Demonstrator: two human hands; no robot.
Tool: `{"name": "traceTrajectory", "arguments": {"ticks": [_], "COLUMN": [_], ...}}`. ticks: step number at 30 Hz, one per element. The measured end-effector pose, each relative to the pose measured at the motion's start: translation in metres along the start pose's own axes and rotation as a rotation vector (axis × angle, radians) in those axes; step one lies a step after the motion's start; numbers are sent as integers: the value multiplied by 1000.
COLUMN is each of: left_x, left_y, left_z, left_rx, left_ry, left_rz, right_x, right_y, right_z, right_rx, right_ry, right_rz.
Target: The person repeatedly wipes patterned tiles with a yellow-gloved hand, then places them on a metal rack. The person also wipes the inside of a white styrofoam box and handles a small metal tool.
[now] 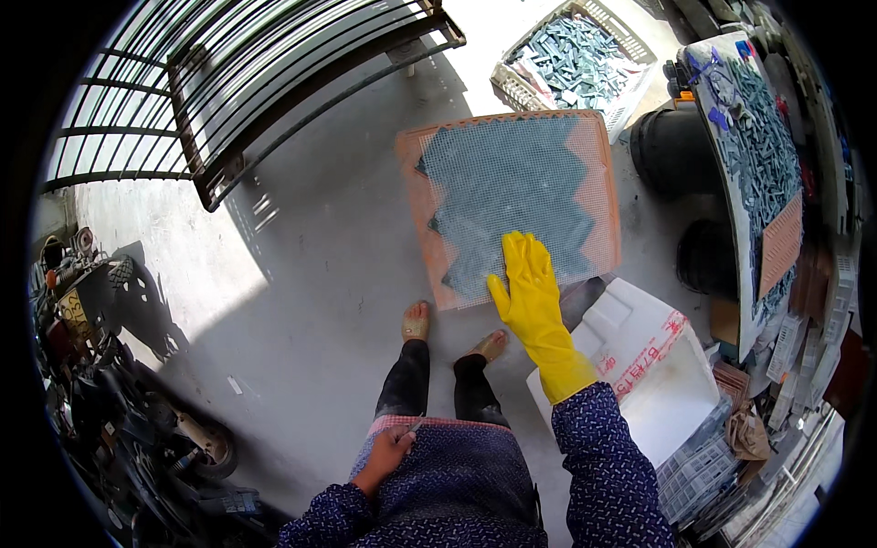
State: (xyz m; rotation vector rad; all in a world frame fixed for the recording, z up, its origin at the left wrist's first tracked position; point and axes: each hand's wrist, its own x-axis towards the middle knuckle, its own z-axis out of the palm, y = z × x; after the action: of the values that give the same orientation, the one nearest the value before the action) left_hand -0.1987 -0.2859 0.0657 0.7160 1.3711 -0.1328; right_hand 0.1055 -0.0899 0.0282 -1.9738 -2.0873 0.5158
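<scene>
- the square tray lies on the floor in front of the person's feet.
- the right hand rests on the tray's near edge.
- the left hand sits at the waist.
- behind the tray stands a crate of pieces; to its left, a metal gate.
- right of the tray are a worktable and a white box.

Grey concrete floor carries an orange tile mould with mesh, a white basket of grey pieces, two black buckets and a white box
</scene>
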Motion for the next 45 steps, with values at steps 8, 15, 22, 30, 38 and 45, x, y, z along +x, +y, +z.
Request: {"name": "traceTrajectory", "arguments": {"ticks": [8,15,22,30,38,45], "left_x": [3,7,6,11,14,16], "left_y": [5,5,14,-2,7,33], "left_z": [-10,-20,-11,-18,-12,-6], "left_rx": [40,-17,26,-30,65,27], "left_ry": [18,19,-21,61,-18,-22], "left_rz": [-2,-56,4,26,35,17], "right_x": [-43,-7,-31,-20,-15,-7], "right_y": [-27,3,-50,-13,-29,-41], "right_z": [15,-15,24,12,26,27], "right_rx": [183,-74,142,-16,-34,55], "right_ry": [-347,56,-117,-25,-156,-246], "right_rz": [-216,75,-133,49,-126,-272]}}
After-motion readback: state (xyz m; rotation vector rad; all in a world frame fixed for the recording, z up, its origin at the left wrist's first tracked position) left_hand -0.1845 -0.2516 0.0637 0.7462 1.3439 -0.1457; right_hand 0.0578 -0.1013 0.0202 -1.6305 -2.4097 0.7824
